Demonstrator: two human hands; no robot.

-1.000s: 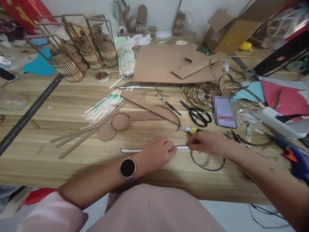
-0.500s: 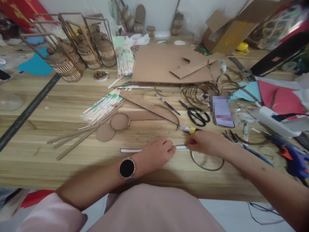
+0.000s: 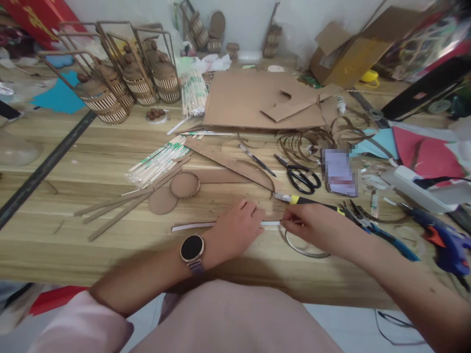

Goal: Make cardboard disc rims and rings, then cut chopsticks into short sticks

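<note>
A narrow cardboard strip with a white face [image 3: 193, 226] lies along the front of the table. My left hand [image 3: 237, 225], with a watch on its wrist, rests over the strip's middle, its bent fingers holding it down. To the right, my right hand [image 3: 305, 220] is closed, thumb and forefinger pinching the white tape at the strip's right end. Below those fingers is a thin grey ring [image 3: 309, 254], apparently a narrow tape roll, partly hidden by the hand. Just beyond the right hand lies a utility knife [image 3: 294, 199] with a yellow-and-black handle.
Black scissors [image 3: 301, 177], a pen [image 3: 256, 160] and a phone [image 3: 339, 171] lie farther back. Pliers [image 3: 390, 240] and a blue glue gun [image 3: 437, 240] are at right. Cardboard discs [image 3: 163, 200] and bundled sticks [image 3: 158, 159] lie left; lantern-like baskets [image 3: 103, 103] stand behind.
The white-faced strip has shifted left under my left hand. My right hand and the grey ring have also moved slightly left, showing more of the knife handle.
</note>
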